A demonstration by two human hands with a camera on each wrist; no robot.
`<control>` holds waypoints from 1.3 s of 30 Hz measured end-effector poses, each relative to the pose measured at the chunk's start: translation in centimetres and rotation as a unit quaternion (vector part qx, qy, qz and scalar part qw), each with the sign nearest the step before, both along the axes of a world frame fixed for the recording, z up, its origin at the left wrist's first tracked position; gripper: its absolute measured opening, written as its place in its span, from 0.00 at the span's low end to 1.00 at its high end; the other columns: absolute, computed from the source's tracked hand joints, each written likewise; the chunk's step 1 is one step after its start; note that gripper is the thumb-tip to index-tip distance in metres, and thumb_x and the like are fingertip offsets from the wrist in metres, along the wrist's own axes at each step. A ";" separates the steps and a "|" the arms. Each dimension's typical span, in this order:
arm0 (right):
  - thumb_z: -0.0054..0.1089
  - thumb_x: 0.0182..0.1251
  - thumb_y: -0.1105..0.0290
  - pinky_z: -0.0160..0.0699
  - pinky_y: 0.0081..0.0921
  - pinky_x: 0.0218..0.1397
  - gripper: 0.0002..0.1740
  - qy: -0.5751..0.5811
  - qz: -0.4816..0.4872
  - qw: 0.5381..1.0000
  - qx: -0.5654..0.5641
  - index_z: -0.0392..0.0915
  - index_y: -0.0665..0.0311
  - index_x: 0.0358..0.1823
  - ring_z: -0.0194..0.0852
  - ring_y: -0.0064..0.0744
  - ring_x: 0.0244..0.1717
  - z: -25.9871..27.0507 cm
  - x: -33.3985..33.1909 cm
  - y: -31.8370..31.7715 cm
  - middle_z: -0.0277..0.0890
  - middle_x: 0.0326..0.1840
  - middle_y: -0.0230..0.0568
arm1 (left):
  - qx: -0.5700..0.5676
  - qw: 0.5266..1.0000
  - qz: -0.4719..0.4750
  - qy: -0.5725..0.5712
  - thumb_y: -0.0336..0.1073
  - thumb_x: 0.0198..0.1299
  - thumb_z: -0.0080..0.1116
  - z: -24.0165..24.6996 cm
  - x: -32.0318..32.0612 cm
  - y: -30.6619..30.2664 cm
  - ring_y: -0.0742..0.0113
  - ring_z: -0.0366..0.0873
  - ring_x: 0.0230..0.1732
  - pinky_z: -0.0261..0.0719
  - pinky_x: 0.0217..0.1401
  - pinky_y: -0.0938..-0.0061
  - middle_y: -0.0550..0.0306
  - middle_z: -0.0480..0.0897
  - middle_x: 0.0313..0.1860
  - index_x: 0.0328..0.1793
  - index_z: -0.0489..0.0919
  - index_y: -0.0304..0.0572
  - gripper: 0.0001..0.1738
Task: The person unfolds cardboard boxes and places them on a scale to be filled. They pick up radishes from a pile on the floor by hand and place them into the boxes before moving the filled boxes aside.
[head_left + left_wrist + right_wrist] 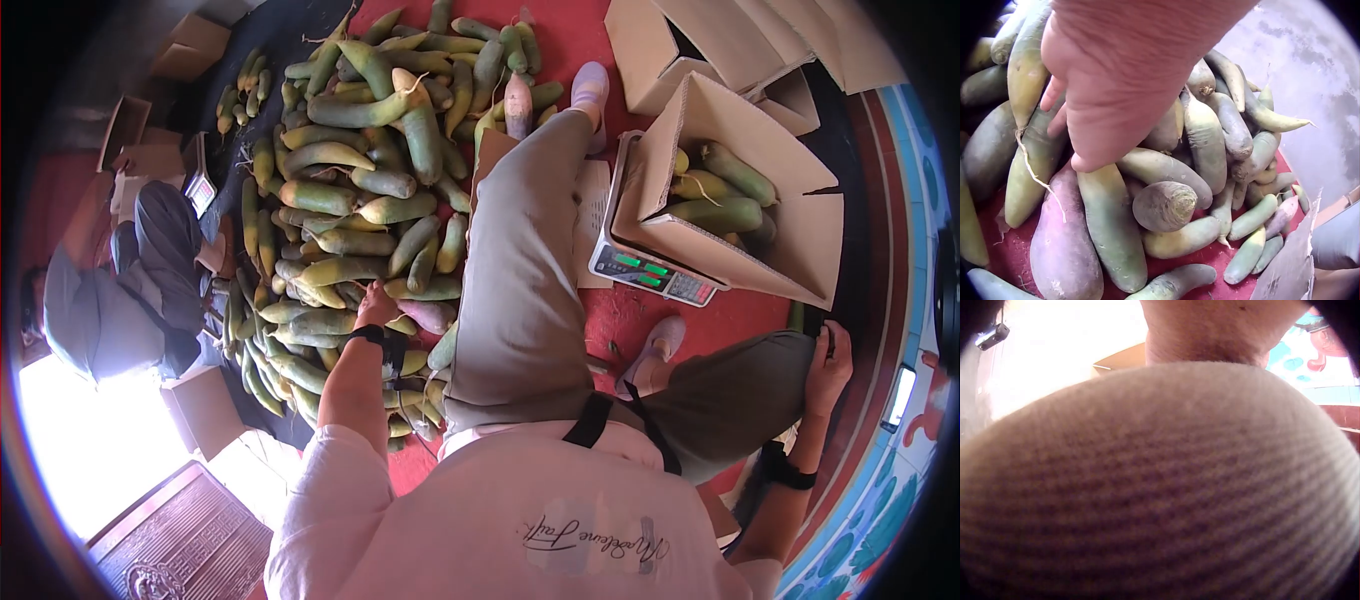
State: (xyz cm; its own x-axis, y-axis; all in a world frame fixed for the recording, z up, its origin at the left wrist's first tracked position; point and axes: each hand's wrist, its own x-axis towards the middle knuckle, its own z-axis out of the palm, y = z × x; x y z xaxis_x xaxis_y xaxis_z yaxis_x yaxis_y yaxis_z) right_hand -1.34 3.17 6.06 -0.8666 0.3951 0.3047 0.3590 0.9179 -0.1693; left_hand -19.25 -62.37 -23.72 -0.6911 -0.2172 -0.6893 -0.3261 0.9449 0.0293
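Note:
My left hand [376, 305] reaches down into a large heap of green radishes [350, 190]. In the left wrist view the back of that hand [1116, 81] hides most of its fingers. Its thumb tip is right at the upper end of a green radish [1110, 225], beside a fat purplish radish [1066, 244]; I cannot tell whether the fingers close round one. On the bent knee rests my right hand [828, 370], holding nothing. The right wrist view is mostly filled by grey trouser cloth [1160, 487], with part of the right hand [1216, 331] above it.
An open cardboard box [810, 235] with several green radishes stands on a digital scale [650, 275] at right. More cardboard boxes [720, 40] lie behind it. At far left another person [130, 280] sits near a second scale [200, 190] and a smaller radish pile [243, 90].

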 end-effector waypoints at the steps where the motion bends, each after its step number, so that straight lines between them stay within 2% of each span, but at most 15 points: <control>1: 0.50 0.64 0.76 0.73 0.31 0.42 0.07 -0.003 0.004 1.000 -0.001 0.75 0.68 0.40 0.76 0.45 0.38 0.1 -0.1 0.0 0.75 0.37 0.47 | -0.005 1.000 -0.012 -0.002 0.35 0.54 0.56 0.0 -0.1 -0.1 0.45 0.67 0.63 0.68 0.63 0.60 0.46 0.64 0.65 0.66 0.59 0.45 0.32; 6: 0.50 0.64 0.76 0.73 0.31 0.42 0.07 -0.002 0.013 1.000 -0.004 0.74 0.69 0.40 0.76 0.46 0.38 0.2 -0.5 -0.2 0.75 0.37 0.48 | -0.061 0.995 -0.076 -0.004 0.36 0.54 0.55 0.4 -0.5 0.1 0.46 0.70 0.60 0.72 0.60 0.62 0.43 0.65 0.62 0.66 0.60 0.44 0.32; 8: 0.50 0.64 0.76 0.73 0.32 0.42 0.07 0.004 0.019 1.000 -0.008 0.74 0.69 0.41 0.75 0.47 0.38 0.1 -0.4 -0.1 0.74 0.37 0.49 | -0.090 0.991 -0.089 -0.046 0.36 0.54 0.55 2.5 -0.5 1.2 0.48 0.70 0.60 0.73 0.59 0.63 0.43 0.65 0.62 0.67 0.60 0.43 0.32; 9: 0.50 0.64 0.76 0.73 0.32 0.42 0.07 0.006 0.016 1.000 -0.009 0.74 0.69 0.41 0.75 0.47 0.38 0.1 -0.4 -0.2 0.74 0.37 0.49 | -0.118 0.986 -0.113 -0.041 0.37 0.54 0.55 3.8 -0.3 2.2 0.50 0.72 0.59 0.75 0.56 0.65 0.44 0.69 0.61 0.63 0.68 0.44 0.28; 10: 0.50 0.64 0.76 0.73 0.32 0.42 0.07 0.006 0.020 1.000 -0.008 0.74 0.69 0.41 0.75 0.47 0.38 0.2 -0.4 -0.3 0.74 0.36 0.49 | -0.120 0.985 -0.115 -0.039 0.37 0.54 0.55 3.1 -0.1 1.7 0.50 0.72 0.59 0.75 0.56 0.65 0.44 0.69 0.61 0.63 0.68 0.44 0.28; 12: 0.50 0.64 0.76 0.72 0.33 0.42 0.07 0.008 0.024 1.000 -0.010 0.74 0.69 0.41 0.75 0.48 0.38 0.2 -0.4 -0.3 0.74 0.36 0.49 | -0.166 0.965 -0.183 -0.087 0.39 0.55 0.55 1.1 0.4 0.6 0.54 0.76 0.55 0.77 0.53 0.68 0.47 0.76 0.56 0.56 0.76 0.49 0.20; 13: 0.50 0.64 0.76 0.72 0.33 0.42 0.07 0.005 0.025 1.000 -0.011 0.73 0.69 0.41 0.75 0.49 0.38 0.3 -0.3 -0.2 0.73 0.36 0.49 | -0.173 0.962 -0.200 -0.073 0.39 0.56 0.54 2.3 1.0 1.3 0.58 0.79 0.52 0.79 0.50 0.70 0.51 0.80 0.51 0.48 0.82 0.51 0.14; 16: 0.50 0.63 0.76 0.72 0.33 0.42 0.07 0.012 0.032 0.999 -0.012 0.73 0.69 0.41 0.74 0.49 0.38 0.2 -0.2 -0.1 0.73 0.36 0.49 | -0.155 0.952 -0.240 -0.114 0.38 0.57 0.52 5.0 2.3 3.2 0.61 0.79 0.53 0.79 0.50 0.70 0.54 0.81 0.51 0.48 0.81 0.49 0.14; 20: 0.50 0.63 0.77 0.72 0.32 0.42 0.07 0.021 0.034 0.999 -0.018 0.73 0.69 0.41 0.74 0.49 0.37 0.3 -0.1 -0.3 0.73 0.36 0.49 | -0.159 0.942 -0.267 -0.122 0.41 0.58 0.50 3.5 4.4 2.9 0.61 0.79 0.53 0.79 0.50 0.69 0.54 0.81 0.51 0.48 0.81 0.50 0.15; 24: 0.50 0.63 0.76 0.72 0.32 0.42 0.07 0.038 0.037 0.998 -0.030 0.73 0.69 0.41 0.74 0.48 0.37 0.3 0.1 -0.3 0.73 0.36 0.49 | -0.120 0.969 -0.191 -0.099 0.50 0.56 0.53 8.2 5.1 6.4 0.58 0.79 0.51 0.78 0.50 0.68 0.52 0.82 0.48 0.48 0.81 0.48 0.20; 25: 0.50 0.63 0.76 0.72 0.31 0.42 0.07 0.042 0.034 0.998 -0.031 0.74 0.69 0.41 0.74 0.48 0.37 0.4 0.2 -0.4 0.73 0.36 0.49 | -0.095 0.974 -0.188 -0.080 0.57 0.54 0.53 8.3 5.2 6.2 0.57 0.80 0.50 0.78 0.49 0.67 0.50 0.82 0.46 0.47 0.82 0.46 0.25; 28: 0.51 0.63 0.76 0.72 0.31 0.42 0.07 0.056 0.034 0.997 -0.040 0.74 0.69 0.41 0.74 0.48 0.37 0.2 0.5 -0.2 0.73 0.36 0.49 | -0.085 0.976 -0.176 -0.091 0.60 0.52 0.53 9.9 5.3 5.8 0.56 0.80 0.48 0.78 0.48 0.66 0.50 0.82 0.45 0.44 0.82 0.44 0.28; 32: 0.51 0.63 0.76 0.72 0.30 0.42 0.06 0.063 0.027 0.996 -0.059 0.73 0.69 0.40 0.74 0.47 0.37 0.6 0.7 -0.5 0.73 0.36 0.49 | -0.087 0.979 -0.177 -0.047 0.60 0.52 0.54 12.7 5.3 4.4 0.55 0.82 0.41 0.77 0.44 0.65 0.49 0.84 0.35 0.37 0.83 0.41 0.28; 37: 0.51 0.63 0.76 0.72 0.29 0.43 0.06 0.089 0.028 0.994 -0.056 0.73 0.69 0.40 0.74 0.47 0.37 0.4 1.0 -0.5 0.73 0.36 0.49 | 0.030 0.992 -0.117 0.026 0.54 0.52 0.56 17.1 5.5 3.2 0.56 0.80 0.29 0.74 0.35 0.63 0.50 0.81 0.24 0.28 0.81 0.39 0.23; 39: 0.51 0.63 0.76 0.72 0.29 0.43 0.06 0.095 0.025 0.993 -0.060 0.73 0.69 0.40 0.74 0.47 0.37 0.5 1.1 -0.5 0.73 0.36 0.49 | 0.031 0.992 -0.113 0.046 0.54 0.52 0.55 18.5 5.0 2.8 0.54 0.80 0.31 0.74 0.37 0.62 0.49 0.81 0.24 0.28 0.81 0.40 0.23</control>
